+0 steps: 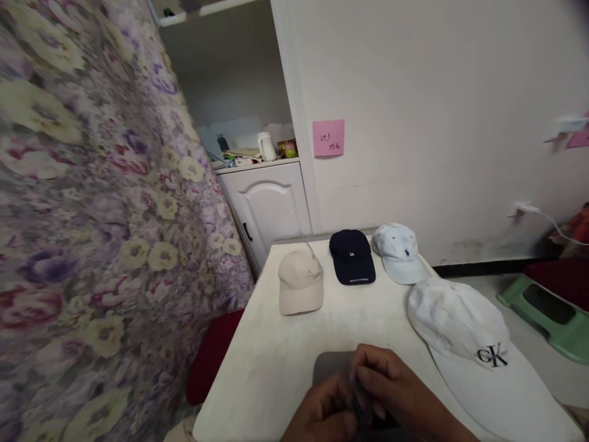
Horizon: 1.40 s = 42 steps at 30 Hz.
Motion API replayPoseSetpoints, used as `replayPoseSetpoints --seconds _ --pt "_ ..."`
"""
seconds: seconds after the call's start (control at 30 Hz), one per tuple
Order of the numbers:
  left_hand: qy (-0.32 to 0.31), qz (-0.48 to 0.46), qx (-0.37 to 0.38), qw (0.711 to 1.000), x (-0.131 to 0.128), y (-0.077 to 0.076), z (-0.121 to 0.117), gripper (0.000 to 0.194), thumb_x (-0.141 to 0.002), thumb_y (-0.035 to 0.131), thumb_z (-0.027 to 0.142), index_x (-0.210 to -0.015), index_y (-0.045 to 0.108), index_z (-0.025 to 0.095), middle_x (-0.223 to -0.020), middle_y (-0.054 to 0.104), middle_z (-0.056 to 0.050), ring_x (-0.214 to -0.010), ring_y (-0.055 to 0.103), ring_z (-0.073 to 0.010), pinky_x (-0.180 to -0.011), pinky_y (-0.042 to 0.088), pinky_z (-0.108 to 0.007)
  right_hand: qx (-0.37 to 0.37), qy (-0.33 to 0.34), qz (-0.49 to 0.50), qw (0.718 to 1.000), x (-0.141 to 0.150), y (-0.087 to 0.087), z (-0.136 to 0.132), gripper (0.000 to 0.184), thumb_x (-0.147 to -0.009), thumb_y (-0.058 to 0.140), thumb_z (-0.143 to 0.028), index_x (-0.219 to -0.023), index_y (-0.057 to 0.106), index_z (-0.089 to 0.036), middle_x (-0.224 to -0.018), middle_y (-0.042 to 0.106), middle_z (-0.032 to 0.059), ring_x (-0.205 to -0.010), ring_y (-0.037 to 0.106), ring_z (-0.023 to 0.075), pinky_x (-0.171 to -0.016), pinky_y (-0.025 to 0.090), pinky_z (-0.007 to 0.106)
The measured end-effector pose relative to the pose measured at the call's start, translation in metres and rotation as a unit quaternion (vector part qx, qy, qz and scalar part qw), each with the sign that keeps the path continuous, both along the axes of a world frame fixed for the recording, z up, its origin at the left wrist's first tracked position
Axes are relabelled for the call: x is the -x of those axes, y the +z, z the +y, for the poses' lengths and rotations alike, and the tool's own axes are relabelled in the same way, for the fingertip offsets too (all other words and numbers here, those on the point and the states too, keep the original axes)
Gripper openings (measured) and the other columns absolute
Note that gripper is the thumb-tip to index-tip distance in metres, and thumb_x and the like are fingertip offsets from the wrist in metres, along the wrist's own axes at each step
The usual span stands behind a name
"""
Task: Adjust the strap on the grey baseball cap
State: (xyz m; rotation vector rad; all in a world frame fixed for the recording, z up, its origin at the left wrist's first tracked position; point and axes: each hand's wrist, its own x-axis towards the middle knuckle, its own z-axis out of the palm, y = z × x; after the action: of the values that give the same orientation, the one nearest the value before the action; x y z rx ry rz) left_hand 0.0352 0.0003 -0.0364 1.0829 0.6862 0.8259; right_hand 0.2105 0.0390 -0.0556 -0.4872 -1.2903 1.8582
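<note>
My left hand [324, 408] and my right hand [391, 380] meet at the near side of the table, fingers closed in a pinch. Between them is a dark strap [361, 399] that seems to belong to a grey cap [332, 366]. Only the cap's rounded brim shows past my fingers; my hands and the lower picture edge hide the rest. To the right of my right hand lies a large white cap [460, 325] with dark letters on its front. Farther back sit a beige cap [300, 282], a navy cap [352, 256] and a pale blue cap [399, 253].
The caps rest on a cream-topped table [257, 356] against the wall. A floral curtain [115, 215] hangs at the left, beside a dark red seat [214, 356]. A green stool [543, 316] stands at the right. Behind is a white cabinet [271, 205]; a pink note [328, 138] hangs above.
</note>
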Motion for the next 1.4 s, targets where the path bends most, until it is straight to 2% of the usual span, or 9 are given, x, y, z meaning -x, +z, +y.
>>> replayPoseSetpoints --seconds 0.13,0.27,0.37,0.53,0.63,0.83,1.0,1.23,1.4 --pt "0.03 0.006 -0.004 1.0 0.001 -0.008 0.002 0.03 -0.074 0.081 0.043 -0.087 0.069 0.019 -0.076 0.059 -0.001 -0.078 0.054 -0.0177 -0.077 0.04 -0.031 0.0 -0.023 -0.037 0.999 -0.001 0.001 0.0 0.035 -0.087 0.069 -0.047 -0.074 0.059 -0.017 -0.054 0.054 -0.0063 -0.047 0.042 0.0063 -0.046 0.028 0.021" --pt "0.028 -0.016 -0.011 0.999 0.0 -0.003 0.002 0.03 -0.077 0.079 0.043 -0.092 0.071 0.017 -0.081 0.068 -0.004 -0.081 0.062 -0.0201 -0.081 0.042 -0.034 -0.016 -0.028 -0.062 0.998 -0.003 0.003 -0.001 0.035 -0.085 0.071 -0.048 -0.074 0.059 -0.017 -0.052 0.051 -0.0074 -0.046 0.043 0.0064 -0.046 0.026 0.022" --pt "0.036 0.014 -0.016 0.999 0.0 0.001 0.0 0.028 -0.079 0.078 0.041 -0.089 0.074 0.015 -0.082 0.072 -0.007 -0.083 0.065 -0.0223 -0.083 0.043 -0.036 -0.017 -0.021 -0.08 0.996 -0.004 0.01 -0.002 0.033 -0.085 0.071 -0.048 -0.076 0.06 -0.017 -0.052 0.053 -0.0067 -0.046 0.043 0.0069 -0.047 0.028 0.022" --pt "0.059 0.027 0.014 0.998 0.002 0.001 -0.002 0.029 -0.072 0.083 0.042 -0.084 0.076 0.017 -0.082 0.074 -0.006 -0.082 0.064 -0.0206 -0.079 0.042 -0.031 -0.013 -0.043 -0.124 0.991 -0.007 0.022 -0.006 0.02 -0.08 0.072 -0.035 -0.079 0.059 -0.019 -0.057 0.056 -0.0064 -0.05 0.048 0.0095 -0.05 0.034 0.024" --pt "0.075 0.042 0.018 0.996 0.004 -0.001 -0.002 0.033 -0.069 0.084 0.045 -0.082 0.075 0.016 -0.081 0.073 -0.005 -0.082 0.061 -0.0204 -0.077 0.04 -0.031 -0.038 -0.048 -0.148 0.987 -0.008 0.025 -0.008 0.014 -0.079 0.069 -0.029 -0.078 0.058 -0.02 -0.06 0.056 -0.0056 -0.055 0.049 0.0113 -0.055 0.035 0.026" --pt "0.105 0.072 0.017 0.992 0.005 -0.007 -0.004 0.032 -0.065 0.084 0.045 -0.074 0.069 0.017 -0.069 0.06 0.002 -0.068 0.047 -0.0134 -0.066 0.033 -0.027 -0.083 -0.09 -0.242 0.963 -0.01 0.03 -0.013 0.005 -0.078 0.065 -0.023 -0.077 0.06 -0.02 -0.066 0.053 -0.0046 -0.066 0.047 0.0142 -0.06 0.032 0.029" --pt "0.109 0.098 0.004 0.989 0.004 -0.005 -0.004 0.035 -0.065 0.082 0.046 -0.07 0.063 0.018 -0.065 0.053 0.004 -0.066 0.041 -0.0128 -0.063 0.028 -0.028 -0.092 -0.09 -0.254 0.959 -0.011 0.032 -0.016 0.003 -0.076 0.063 -0.018 -0.076 0.061 -0.02 -0.067 0.054 -0.0043 -0.066 0.049 0.0149 -0.06 0.033 0.03" --pt "0.106 0.094 0.009 0.99 0.003 -0.008 -0.002 0.035 -0.067 0.082 0.045 -0.072 0.063 0.017 -0.067 0.056 0.002 -0.067 0.045 -0.0133 -0.063 0.03 -0.028 -0.089 -0.099 -0.287 0.949 -0.011 0.032 -0.015 0.008 -0.073 0.063 -0.017 -0.074 0.057 -0.021 -0.064 0.052 -0.0052 -0.065 0.047 0.0151 -0.059 0.032 0.03" --pt "0.114 0.111 0.023 0.987 0.002 -0.007 -0.002 0.033 -0.066 0.08 0.042 -0.073 0.062 0.016 -0.067 0.056 0.002 -0.067 0.045 -0.0136 -0.063 0.028 -0.028 -0.113 -0.09 -0.303 0.942 -0.013 0.034 -0.014 0.009 -0.073 0.062 -0.015 -0.074 0.056 -0.022 -0.069 0.054 -0.0041 -0.069 0.051 0.0159 -0.063 0.036 0.031"
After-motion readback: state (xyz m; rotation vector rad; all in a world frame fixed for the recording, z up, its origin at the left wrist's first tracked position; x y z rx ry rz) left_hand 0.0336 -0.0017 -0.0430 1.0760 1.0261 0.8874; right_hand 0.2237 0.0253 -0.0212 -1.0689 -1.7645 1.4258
